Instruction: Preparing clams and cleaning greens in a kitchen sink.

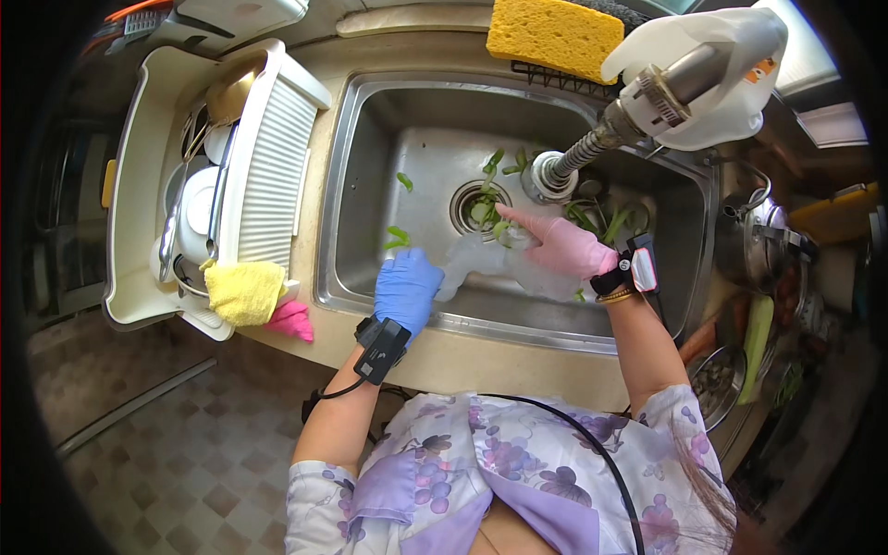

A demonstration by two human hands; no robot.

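Note:
My left hand [408,288], in a blue glove, is closed at the front edge of the stainless steel sink [378,159], on one side of a translucent plastic bag [472,260]. In a pink glove, my right hand [565,246] is at the bag's other side, one finger extended over the drain [479,208]. Green vegetable scraps fill part of the drain, and more green pieces [397,237] lie near my left hand. Longer green stalks [617,222] are in the sink beyond my right wrist. The bag partly hides the sink floor between my hands.
A flexible faucet [586,149] hangs over the sink. At the left stands a white dish rack [267,173] with bowls and utensils, a yellow cloth [244,293] at its corner. A yellow sponge [555,38] sits behind the sink. Pots [753,239] and vegetables stand at the right.

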